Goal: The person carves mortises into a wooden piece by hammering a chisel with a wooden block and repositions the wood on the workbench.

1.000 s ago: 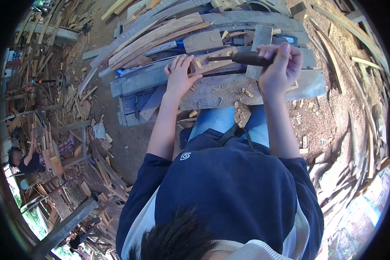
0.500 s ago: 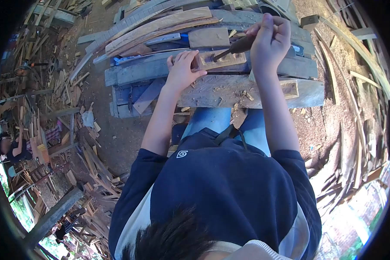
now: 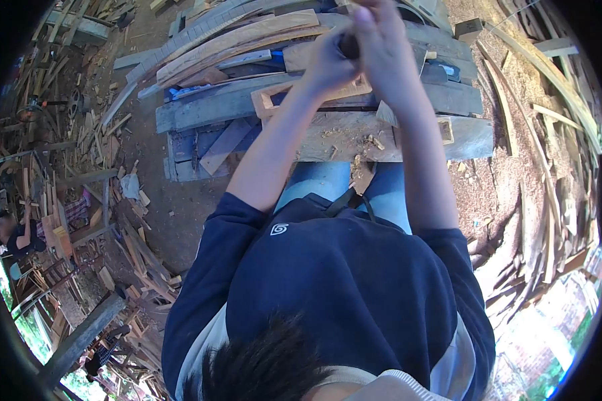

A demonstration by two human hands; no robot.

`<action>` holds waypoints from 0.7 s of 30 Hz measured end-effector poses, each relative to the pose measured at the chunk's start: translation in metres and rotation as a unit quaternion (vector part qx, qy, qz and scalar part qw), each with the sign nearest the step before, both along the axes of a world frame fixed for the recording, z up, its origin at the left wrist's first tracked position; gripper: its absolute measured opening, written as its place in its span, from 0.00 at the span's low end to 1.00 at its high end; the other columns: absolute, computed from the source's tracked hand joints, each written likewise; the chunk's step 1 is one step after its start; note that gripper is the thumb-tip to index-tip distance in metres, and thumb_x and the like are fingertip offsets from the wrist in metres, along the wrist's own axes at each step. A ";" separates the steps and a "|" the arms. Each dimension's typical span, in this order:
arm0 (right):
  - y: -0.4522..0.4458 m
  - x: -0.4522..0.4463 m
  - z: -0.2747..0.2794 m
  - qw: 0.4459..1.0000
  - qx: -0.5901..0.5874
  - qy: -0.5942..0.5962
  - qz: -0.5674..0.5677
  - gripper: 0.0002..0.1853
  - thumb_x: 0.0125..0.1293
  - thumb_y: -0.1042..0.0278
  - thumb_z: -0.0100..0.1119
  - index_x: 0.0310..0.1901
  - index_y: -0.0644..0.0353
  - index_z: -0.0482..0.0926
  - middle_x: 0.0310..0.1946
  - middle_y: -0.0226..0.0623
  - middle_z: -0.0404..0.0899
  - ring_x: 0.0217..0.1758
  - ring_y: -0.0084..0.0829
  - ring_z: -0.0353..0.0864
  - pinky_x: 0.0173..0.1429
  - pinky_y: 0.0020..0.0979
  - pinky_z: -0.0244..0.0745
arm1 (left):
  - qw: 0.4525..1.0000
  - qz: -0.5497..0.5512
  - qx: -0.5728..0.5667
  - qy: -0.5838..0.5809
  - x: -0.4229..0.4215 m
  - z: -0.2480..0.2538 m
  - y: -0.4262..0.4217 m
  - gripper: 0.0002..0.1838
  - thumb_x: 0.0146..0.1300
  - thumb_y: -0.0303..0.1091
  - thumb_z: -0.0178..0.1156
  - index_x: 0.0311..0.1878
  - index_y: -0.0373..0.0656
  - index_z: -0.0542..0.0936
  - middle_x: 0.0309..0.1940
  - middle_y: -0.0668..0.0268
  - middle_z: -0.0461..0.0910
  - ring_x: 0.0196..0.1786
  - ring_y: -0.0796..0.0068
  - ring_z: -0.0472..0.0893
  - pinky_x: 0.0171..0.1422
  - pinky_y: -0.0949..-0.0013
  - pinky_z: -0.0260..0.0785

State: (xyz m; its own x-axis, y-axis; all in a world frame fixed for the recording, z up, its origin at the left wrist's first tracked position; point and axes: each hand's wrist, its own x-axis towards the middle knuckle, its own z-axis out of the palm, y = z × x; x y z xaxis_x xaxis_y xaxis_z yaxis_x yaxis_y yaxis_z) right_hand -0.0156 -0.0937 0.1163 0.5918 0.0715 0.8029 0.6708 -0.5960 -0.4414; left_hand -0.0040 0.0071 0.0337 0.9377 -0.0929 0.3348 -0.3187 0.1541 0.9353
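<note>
My left hand (image 3: 331,61) is closed around the dark handle of a chisel (image 3: 349,45) above the bench. Pressed close beside it, my right hand (image 3: 386,57) is also on the chisel, its fingers partly cut off by the top edge. The blade is hidden behind my hands. Under my left forearm lies a wooden block (image 3: 264,100) with rectangular recesses cut in it; my wrists and hands cover much of its length.
A thick plank (image 3: 334,134) strewn with chips runs along the near side of the bench. Long curved boards (image 3: 241,43) lie at the back left. Sawdust and strips of wood (image 3: 508,107) cover the ground to the right. Another person (image 3: 20,234) is at the far left.
My left hand has left the block's end and moved up and right to the chisel handle. My right hand has shifted left and up, bringing both hands together.
</note>
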 end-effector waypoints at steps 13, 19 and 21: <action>-0.079 -0.077 -0.167 0.882 -0.242 0.335 -0.226 0.34 0.62 0.60 0.64 0.64 0.70 0.62 0.62 0.59 0.64 0.63 0.59 0.66 0.67 0.49 0.61 | 0.931 0.052 0.359 -0.042 -0.005 -0.007 -0.054 0.14 0.48 0.50 0.67 0.34 0.53 0.82 0.25 0.64 0.83 0.30 0.60 0.85 0.36 0.57 0.76; -0.029 -0.045 -0.175 0.864 0.102 0.465 0.162 0.34 0.60 0.63 0.66 0.67 0.57 0.64 0.67 0.51 0.63 0.67 0.47 0.67 0.69 0.43 0.63 | 0.966 0.124 0.208 -0.095 -0.052 0.035 0.006 0.15 0.46 0.47 0.71 0.35 0.51 0.82 0.27 0.64 0.84 0.31 0.64 0.85 0.35 0.60 0.76; -0.014 -0.034 -0.167 0.779 0.252 0.502 0.279 0.32 0.60 0.64 0.66 0.66 0.54 0.67 0.68 0.51 0.63 0.67 0.43 0.68 0.68 0.41 0.64 | 0.979 0.170 0.098 -0.049 -0.074 0.042 0.048 0.14 0.48 0.39 0.73 0.37 0.47 0.82 0.28 0.65 0.84 0.31 0.71 0.84 0.35 0.65 0.75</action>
